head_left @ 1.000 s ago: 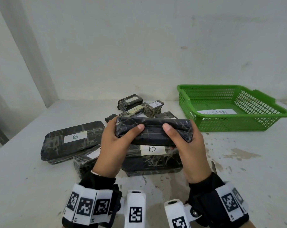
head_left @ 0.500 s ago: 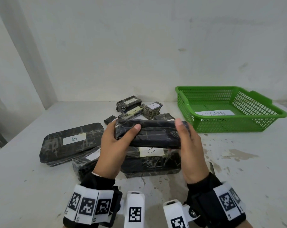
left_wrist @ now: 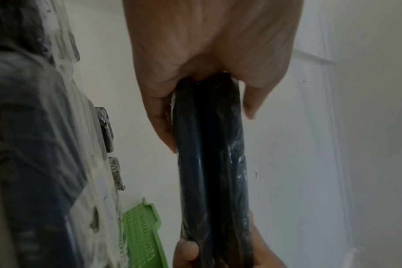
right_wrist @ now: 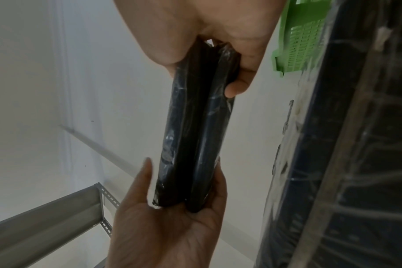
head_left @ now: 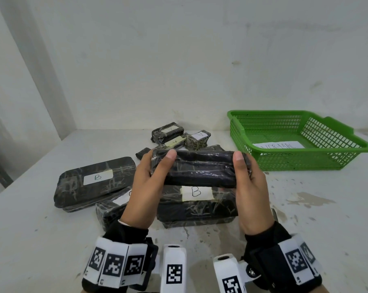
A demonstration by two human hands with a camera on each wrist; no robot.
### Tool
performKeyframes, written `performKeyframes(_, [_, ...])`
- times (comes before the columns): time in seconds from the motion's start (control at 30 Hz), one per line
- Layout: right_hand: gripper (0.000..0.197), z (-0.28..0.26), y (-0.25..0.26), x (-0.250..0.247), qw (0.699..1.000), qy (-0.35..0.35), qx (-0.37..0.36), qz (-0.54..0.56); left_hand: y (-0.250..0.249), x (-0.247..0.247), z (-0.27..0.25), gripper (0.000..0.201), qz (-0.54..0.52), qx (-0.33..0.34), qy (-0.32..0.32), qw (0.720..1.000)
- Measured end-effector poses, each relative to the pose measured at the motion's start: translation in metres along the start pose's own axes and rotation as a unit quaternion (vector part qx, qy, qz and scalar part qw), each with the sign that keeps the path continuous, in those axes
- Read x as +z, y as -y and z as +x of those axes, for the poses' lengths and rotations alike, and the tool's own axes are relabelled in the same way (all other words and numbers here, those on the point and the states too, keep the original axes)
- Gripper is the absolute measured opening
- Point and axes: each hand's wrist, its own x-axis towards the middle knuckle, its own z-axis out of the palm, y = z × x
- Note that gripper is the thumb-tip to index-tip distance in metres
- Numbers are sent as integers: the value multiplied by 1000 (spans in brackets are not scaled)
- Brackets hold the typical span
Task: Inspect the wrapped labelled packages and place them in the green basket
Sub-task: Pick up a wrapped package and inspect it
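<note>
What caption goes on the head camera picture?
Both hands, left and right, hold a wrapped black package above the table, green basket nearby.

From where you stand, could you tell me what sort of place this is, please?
Probably a plain sorting or inspection bench: a bare, stained white table against a blank wall, lettered wrapped packages heaped on it, and a green basket holding a handwritten paper slip.
</note>
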Motion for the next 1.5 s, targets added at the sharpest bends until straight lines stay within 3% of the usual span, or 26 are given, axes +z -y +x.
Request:
performKeyframes(0.07, [88, 0, 2, 1, 1000, 0, -19, -14, 0, 2, -1, 88, 18, 11, 7, 1000])
performKeyframes(0.13, [75, 0, 1, 0, 999, 2, -30, -17, 0, 2, 0, 59, 28, 36, 4, 999])
performKeyframes(0.3, [100, -1, -5, -1, 999, 29, -9, 10, -2, -1, 0, 54, 26, 60, 14, 998])
performKeyframes(0.5, [43, -4, -1, -4, 991, 51, -121, -6, -3, -2, 0, 42, 49, 70, 36, 996])
performKeyframes(0.6, [33, -5, 1, -4, 983, 40, -175, -46, -3, -3, 3, 38, 67, 92, 14, 993])
performKeyframes(0.7, [27, -7, 7, -4, 979, 55, -184, -70, -2, -3, 3, 36, 39, 112, -23, 993])
performKeyframes(0.9, [27, -9, 12, -2, 969, 178, -172, 24, 5, -3, 5, 40, -3, 112, -54, 992])
performKeyframes(1.03, [45, -10, 12, -1, 963, 224, -116, 97, 5, -6, 7, 41, -20, 88, -63, 994])
performKeyframes(1.2, [49, -9, 19, -1, 967, 216, -91, 100, 5, -4, 6, 39, -26, 36, -53, 998])
performKeyframes(1.37, [68, -6, 22, -6, 971, 213, -67, 83, 2, 5, 2, 70, -74, 1, 31, 997])
performKeyframes(1.5, [84, -8, 19, -6, 974, 210, -79, 35, 4, 8, 1, 79, -81, -14, 60, 995])
